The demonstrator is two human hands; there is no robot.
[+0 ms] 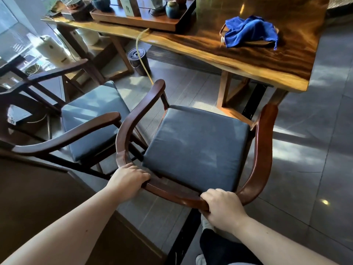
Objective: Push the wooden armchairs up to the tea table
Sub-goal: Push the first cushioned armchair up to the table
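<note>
Left hand: we see the left hand [128, 178] low and left of centre, forearm reaching up from the bottom left corner, fingers folded over the curved back rail of the armchair [196, 148].
Right hand: the right hand [221, 208] sits lower centre, forearm coming from the bottom right corner, fingers wrapped and clamped on the same rail.
Armchair: centre of the frame, dark wood, grey seat cushion, its front facing the tea table [248, 54] and standing near it but not under it.
Second armchair: a second armchair [86, 119] stands just beside it at the left, angled.
Table: across the top, glossy grained wood, with a blue cloth [250, 31] upper right and a tea tray [141, 18] upper centre.
Floor: grey tiles [309, 150] with sunlit patches.
</note>
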